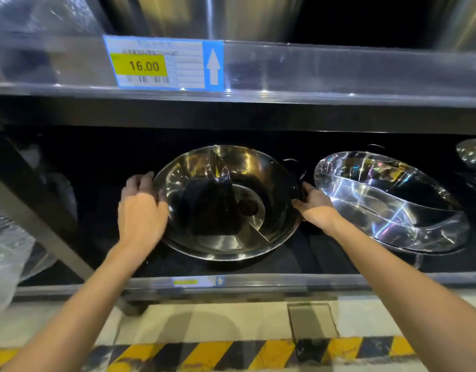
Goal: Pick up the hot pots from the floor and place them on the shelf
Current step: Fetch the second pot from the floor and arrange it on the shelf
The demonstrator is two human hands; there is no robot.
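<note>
A shiny steel hot pot (pixel 220 237) with an S-shaped divider lies tilted inside the dark lower shelf (pixel 285 280). My left hand (pixel 141 208) grips its left rim, fingers curled over the edge. On the opposite rim my right hand (pixel 316 206) holds the pot near a small wire handle. A second divided hot pot (pixel 387 202) leans on the same shelf just right of my right hand. The edge of a third pot (pixel 473 154) shows at the far right.
An upper shelf edge (pixel 312 71) carries a price label (pixel 161 63) reading 16.00, with large steel vessels above. A black upright post (pixel 38 210) stands left, plastic-wrapped goods (pixel 6 251) beyond it. Below lies pale floor with yellow-black hazard tape (pixel 231 353).
</note>
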